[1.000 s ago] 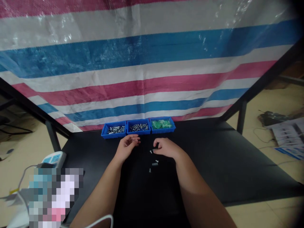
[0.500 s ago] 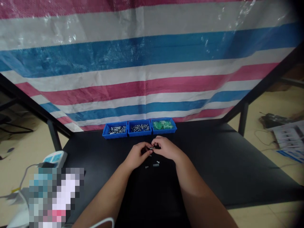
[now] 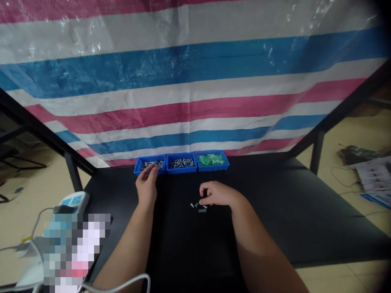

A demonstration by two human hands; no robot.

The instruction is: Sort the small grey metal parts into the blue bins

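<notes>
My left hand (image 3: 147, 185) reaches to the front edge of the left blue bin (image 3: 150, 172), which holds several shiny metal pieces (image 3: 159, 163). Its thumb and fingers come together over the bin; whatever is between them, if anything, is too small to make out. My right hand (image 3: 216, 193) hovers low over the black table, thumb and forefinger apart with a gap between them. Just by its thumb lie small screws (image 3: 192, 205) and a short grey cylinder (image 3: 202, 211).
A middle blue bin (image 3: 182, 171) contains many small screws, and a right blue bin (image 3: 214, 167) holds green-and-white packets. Behind them hangs a striped tarp (image 3: 189, 110). A white power strip (image 3: 80, 199) and cables lie at the table's left edge.
My hands, together over a small piece before, have separated. The left moved forward and left to the left bin; the right stayed near the small parts, where another screw now lies.
</notes>
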